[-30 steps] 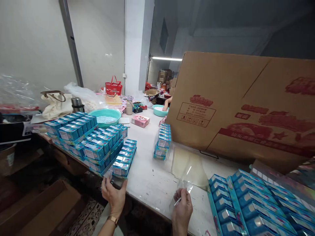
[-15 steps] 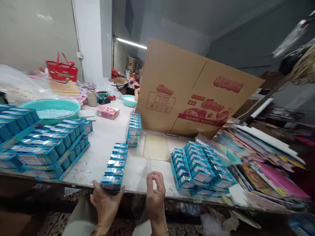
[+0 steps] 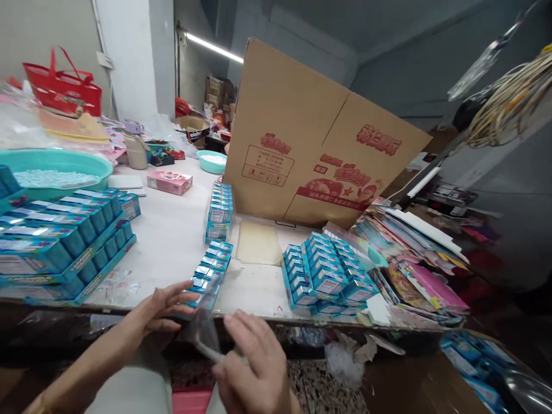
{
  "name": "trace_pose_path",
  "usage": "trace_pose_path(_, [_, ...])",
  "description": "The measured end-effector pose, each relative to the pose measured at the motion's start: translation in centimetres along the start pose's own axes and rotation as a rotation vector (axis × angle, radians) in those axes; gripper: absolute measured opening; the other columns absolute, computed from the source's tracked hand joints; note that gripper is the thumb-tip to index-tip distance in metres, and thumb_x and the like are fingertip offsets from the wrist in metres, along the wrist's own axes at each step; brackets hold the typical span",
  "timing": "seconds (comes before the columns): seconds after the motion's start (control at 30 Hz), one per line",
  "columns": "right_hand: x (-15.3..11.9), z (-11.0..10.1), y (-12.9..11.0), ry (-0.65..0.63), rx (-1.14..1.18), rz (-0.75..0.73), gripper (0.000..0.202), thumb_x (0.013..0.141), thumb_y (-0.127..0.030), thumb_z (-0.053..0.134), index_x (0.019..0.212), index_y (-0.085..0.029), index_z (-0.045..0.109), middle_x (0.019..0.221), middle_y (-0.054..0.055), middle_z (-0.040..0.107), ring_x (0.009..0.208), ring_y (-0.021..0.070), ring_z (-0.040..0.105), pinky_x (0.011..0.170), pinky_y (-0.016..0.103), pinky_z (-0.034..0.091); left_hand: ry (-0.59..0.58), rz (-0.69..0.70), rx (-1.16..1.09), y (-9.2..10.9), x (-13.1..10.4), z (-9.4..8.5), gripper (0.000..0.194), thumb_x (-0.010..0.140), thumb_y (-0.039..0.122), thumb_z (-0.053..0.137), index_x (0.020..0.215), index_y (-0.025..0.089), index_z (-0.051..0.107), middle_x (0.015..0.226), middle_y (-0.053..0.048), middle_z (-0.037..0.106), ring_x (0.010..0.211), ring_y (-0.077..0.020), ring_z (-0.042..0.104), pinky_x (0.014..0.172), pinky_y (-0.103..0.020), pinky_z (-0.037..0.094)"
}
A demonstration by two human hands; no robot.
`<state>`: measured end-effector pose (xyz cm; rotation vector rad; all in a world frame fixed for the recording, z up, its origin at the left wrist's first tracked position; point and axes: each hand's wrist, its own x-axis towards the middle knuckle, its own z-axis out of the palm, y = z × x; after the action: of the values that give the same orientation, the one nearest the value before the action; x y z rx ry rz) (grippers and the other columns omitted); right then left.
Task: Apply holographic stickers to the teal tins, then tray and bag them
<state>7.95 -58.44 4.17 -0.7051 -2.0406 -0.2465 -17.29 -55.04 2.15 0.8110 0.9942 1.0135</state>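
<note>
A row of small blue boxes (image 3: pixel 211 270) stands at the table's front edge. My left hand (image 3: pixel 161 313) is at the near left end of that row, fingers spread and touching or almost touching it. A clear plastic bag (image 3: pixel 207 333) hangs at the near end of the row. My right hand (image 3: pixel 256 356) is at the bag's right side, fingers bent round its edge. Behind the row is a stack of blue boxes (image 3: pixel 219 213), and pale yellow sheets (image 3: pixel 259 243) lie to the right of it.
Blue box trays (image 3: pixel 64 236) are stacked on the left, more box trays (image 3: pixel 323 270) on the right. A large cardboard carton (image 3: pixel 319 144) stands behind. A turquoise basin (image 3: pixel 101 167), a pink box (image 3: pixel 169 182) and paper piles (image 3: pixel 422 241) lie around.
The view has shifted to the right. My left hand has opened out and moved to the row's left side. My right hand has come nearer, with the clear bag now stretched towards the row.
</note>
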Motion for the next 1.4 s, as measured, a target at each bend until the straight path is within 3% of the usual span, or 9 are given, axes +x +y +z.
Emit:
trace_pose_path(0.13, [-1.7,4.3,-3.3,0.016,-0.055,-0.163,0.005,0.083,-0.022,0.063,0.078,-0.023,0.065,0.118,0.004,0.074,0.115,0.0249,0.066,0.101,0.045,0.053,-0.208,-0.155,0.049,2.0,0.6,2.1,0.073,0.075,0.066,0.07,0.136,0.027,0.058,0.141,-0.014,0.061,0.108,-0.0329,0.067,0.071,-0.035,0.056])
trace_pose_path(0.3, [-5.9,8.3,-5.4,-0.157,0.105,-0.053,0.022,0.086,-0.035,0.058,0.097,-0.019,0.068,0.099,0.006,0.078,0.094,0.0222,0.072,0.095,0.043,0.056,-0.292,-0.188,0.215,1.1,0.8,3.9,0.048,0.067,0.04,0.088,0.106,0.017,0.073,0.079,-0.004,0.075,0.061,-0.0136,0.063,0.057,-0.022,0.049])
trace_pose_path(0.43, [-5.5,3.4,-1.9,-0.039,0.33,0.142,0.031,0.089,-0.051,0.063,0.11,-0.03,0.066,0.116,0.005,0.073,0.112,0.0248,0.066,0.103,0.044,0.05,-0.094,0.067,0.294,2.6,0.0,3.8,0.036,0.068,0.044,0.086,0.091,0.019,0.077,0.079,-0.005,0.076,0.072,-0.0183,0.068,0.065,-0.025,0.055])
trace_pose_path(0.57, [-1.6,-1.2,4.0,0.108,0.44,0.607,0.092,0.069,-0.056,0.084,0.146,-0.027,0.043,0.159,0.014,0.033,0.15,0.0356,0.024,0.12,0.057,0.022,-0.052,0.31,0.395,5.7,-1.6,4.6,0.027,0.069,0.045,0.085,0.077,0.021,0.076,0.073,-0.003,0.073,0.068,-0.0181,0.067,0.061,-0.023,0.055])
trace_pose_path(0.67, [0.6,-0.6,6.6,-0.03,0.944,0.76,0.093,0.066,-0.054,0.087,0.144,-0.026,0.045,0.135,0.013,0.061,0.13,0.0313,0.055,0.108,0.049,0.042,-0.064,0.45,0.466,7.1,-2.5,5.3,0.026,0.071,0.043,0.082,0.066,0.02,0.071,0.062,0.001,0.065,0.057,-0.0128,0.059,0.054,-0.019,0.049])
trace_pose_path(0.83, [2.2,1.0,5.9,-0.034,1.337,0.832,0.034,0.071,-0.04,0.085,0.09,-0.02,0.065,0.071,-0.004,0.062,0.057,0.0135,0.066,0.061,0.026,0.054,0.156,0.627,0.561,7.2,-2.6,4.2,0.035,0.072,0.041,0.082,0.059,0.019,0.058,0.055,0.005,0.05,0.052,-0.0087,0.045,0.047,-0.015,0.038])
trace_pose_path(1.03, [5.1,-2.3,5.2,-0.063,0.906,0.758,0.041,0.087,-0.054,0.066,0.07,-0.018,0.056,0.056,-0.005,0.053,0.041,0.0065,0.048,0.04,0.018,0.035,-0.109,0.61,0.752,8.8,-3.6,3.0,0.063,0.084,0.032,0.072,0.143,0.037,0.049,0.086,0.0,0.066,0.068,-0.0145,0.06,0.06,-0.021,0.051])
trace_pose_path(1.27, [7.6,-3.0,8.0,-0.23,0.975,0.725,0.053,0.083,-0.064,0.067,0.062,-0.016,0.058,0.043,-0.006,0.048,0.035,0.0064,0.044,0.039,0.017,0.032,-0.046,0.58,0.828,10.8,-3.3,5.4,0.023,0.081,0.041,0.073,0.096,0.024,0.076,0.059,0.003,0.06,0.05,-0.012,0.056,0.048,-0.02,0.048])
trace_pose_path(1.4, [5.1,-1.9,7.8,-0.078,1.436,0.83,0.084,0.065,-0.093,0.052,0.105,-0.021,0.068,0.097,0.008,0.073,0.078,0.0228,0.07,0.068,0.038,0.057,0.189,0.703,0.696,11.0,-1.8,6.2,0.028,0.079,0.047,0.073,0.076,0.02,0.068,0.053,0.003,0.057,0.043,-0.0105,0.05,0.041,-0.018,0.043])
